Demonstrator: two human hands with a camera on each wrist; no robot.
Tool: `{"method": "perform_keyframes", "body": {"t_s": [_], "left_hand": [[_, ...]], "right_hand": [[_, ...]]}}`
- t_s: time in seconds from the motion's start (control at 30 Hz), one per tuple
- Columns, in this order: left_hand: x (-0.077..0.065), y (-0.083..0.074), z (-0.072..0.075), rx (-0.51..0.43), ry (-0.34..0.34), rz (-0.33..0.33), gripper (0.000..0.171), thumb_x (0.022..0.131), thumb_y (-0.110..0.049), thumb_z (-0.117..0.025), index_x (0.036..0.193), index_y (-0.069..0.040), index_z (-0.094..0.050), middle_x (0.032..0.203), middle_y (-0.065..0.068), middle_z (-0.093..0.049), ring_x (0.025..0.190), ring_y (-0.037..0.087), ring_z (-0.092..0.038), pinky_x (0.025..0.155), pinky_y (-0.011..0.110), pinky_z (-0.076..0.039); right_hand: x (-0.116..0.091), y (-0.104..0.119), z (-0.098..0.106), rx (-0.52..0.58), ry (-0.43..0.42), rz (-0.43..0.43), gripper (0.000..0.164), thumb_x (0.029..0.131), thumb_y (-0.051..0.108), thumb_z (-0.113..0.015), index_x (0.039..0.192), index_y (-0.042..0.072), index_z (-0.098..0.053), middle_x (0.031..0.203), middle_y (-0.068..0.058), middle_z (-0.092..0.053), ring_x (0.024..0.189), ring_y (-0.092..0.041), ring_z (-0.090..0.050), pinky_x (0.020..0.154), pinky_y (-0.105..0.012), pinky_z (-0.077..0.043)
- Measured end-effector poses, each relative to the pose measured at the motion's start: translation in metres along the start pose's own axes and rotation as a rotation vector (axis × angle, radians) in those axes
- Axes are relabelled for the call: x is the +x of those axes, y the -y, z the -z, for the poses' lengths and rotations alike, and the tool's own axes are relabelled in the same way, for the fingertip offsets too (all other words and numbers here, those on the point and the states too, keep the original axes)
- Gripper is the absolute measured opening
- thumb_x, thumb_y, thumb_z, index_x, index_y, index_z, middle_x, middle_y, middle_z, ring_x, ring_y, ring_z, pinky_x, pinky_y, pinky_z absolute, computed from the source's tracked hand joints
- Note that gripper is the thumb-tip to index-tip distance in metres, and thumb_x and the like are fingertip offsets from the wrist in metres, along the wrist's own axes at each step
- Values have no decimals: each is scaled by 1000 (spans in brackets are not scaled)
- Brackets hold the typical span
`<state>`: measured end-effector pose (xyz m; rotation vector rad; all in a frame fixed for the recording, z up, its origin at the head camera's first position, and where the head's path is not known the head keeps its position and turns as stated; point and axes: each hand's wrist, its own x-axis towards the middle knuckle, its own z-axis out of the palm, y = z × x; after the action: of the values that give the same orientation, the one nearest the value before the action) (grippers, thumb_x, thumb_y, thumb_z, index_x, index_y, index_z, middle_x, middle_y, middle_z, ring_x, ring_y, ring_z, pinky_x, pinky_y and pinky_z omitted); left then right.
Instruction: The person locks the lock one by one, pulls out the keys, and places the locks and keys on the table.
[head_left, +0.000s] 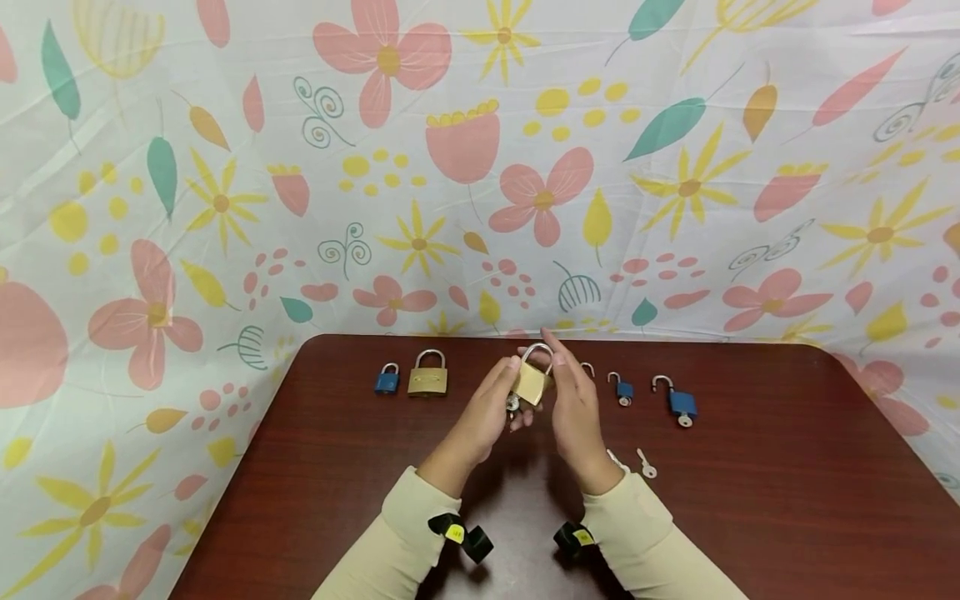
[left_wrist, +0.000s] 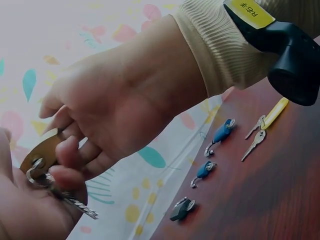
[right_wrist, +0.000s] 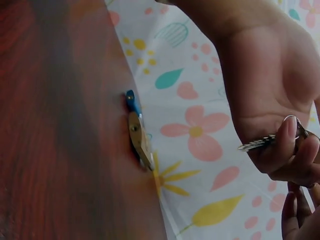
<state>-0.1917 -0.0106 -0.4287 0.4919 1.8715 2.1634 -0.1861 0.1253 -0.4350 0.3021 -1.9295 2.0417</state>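
A brass padlock (head_left: pixel 531 383) is held up over the table between both hands, its silver shackle (head_left: pixel 537 348) arching at the top. My left hand (head_left: pixel 483 421) grips the body from the left, thumb along its edge and fingers curled below. On the other side, my right hand (head_left: pixel 576 408) holds the padlock's right edge, its index finger extended upward near the shackle. Keys on a ring (left_wrist: pixel 37 172) hang from the padlock's underside. One serrated key (right_wrist: pixel 256 143) sticks out past the left hand's curled fingers in the right wrist view.
Left on the dark red table (head_left: pixel 322 500) stand a small blue padlock (head_left: pixel 387 382) and a larger brass one (head_left: pixel 427 383). Rightward lie two blue padlocks (head_left: pixel 625 392) (head_left: pixel 682 405) with raised shackles, a dark padlock (left_wrist: pixel 182 210), and keys (head_left: pixel 647 467) with a yellow tag (left_wrist: pixel 275 114). Behind hangs flowered cloth (head_left: pixel 480 250).
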Motion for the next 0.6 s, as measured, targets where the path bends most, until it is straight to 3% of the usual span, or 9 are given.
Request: {"method": "perform_keyframes", "body": {"t_s": [0.1,0.17,0.23,0.33,0.43,0.5,0.6], "left_hand": [[0,-1,0,-27,45,13,43,111,-39,-31,125,-2,-47,86,9,-63,63,14,-58,55,24,-45],[1,-1,-1,-47,73,30,42,110,-37,-33,126,-1,-47,90,8,-66,67,14,-63,59,25,-49],[2,-1,-2,-60,89,45,39,110,-34,-37,128,-1,-47,92,8,-67,71,14,-66,63,27,-53],[2,-1,-2,-68,89,64,37,108,-27,-42,133,-1,-46,97,8,-65,76,15,-68,69,29,-56],[2,1,-1,-27,45,51,36,106,-22,-46,135,-1,-49,102,6,-64,84,11,-64,77,29,-54],[2,2,1,4,12,28,35,106,-22,-46,134,-2,-51,101,2,-63,87,8,-61,82,30,-51],[3,3,4,16,-41,-4,33,106,-21,-48,134,-2,-52,98,-3,-62,88,7,-58,83,30,-48]], "right_hand": [[3,1,4,32,50,2,45,112,33,-33,150,16,-49,132,-26,-64,107,-9,-65,74,-22,-52],[4,1,7,41,82,2,47,112,35,-32,152,16,-47,135,-25,-62,87,-8,-65,53,-24,-48],[5,2,9,31,118,8,47,112,35,-30,154,17,-44,139,-23,-60,87,-6,-63,50,-24,-46],[5,3,10,12,200,23,48,113,33,-27,158,18,-35,148,-21,-53,104,-7,-62,61,-19,-48],[5,3,10,-19,260,5,48,113,33,-26,160,25,-28,157,-14,-45,135,-13,-48,85,-14,-49],[5,1,9,-45,259,-22,49,112,36,-26,160,28,-26,162,-6,-37,145,-18,-38,105,-23,-45],[5,0,7,-50,220,-72,51,112,37,-28,161,23,-26,163,-2,-34,149,-18,-30,118,-28,-31]]}}
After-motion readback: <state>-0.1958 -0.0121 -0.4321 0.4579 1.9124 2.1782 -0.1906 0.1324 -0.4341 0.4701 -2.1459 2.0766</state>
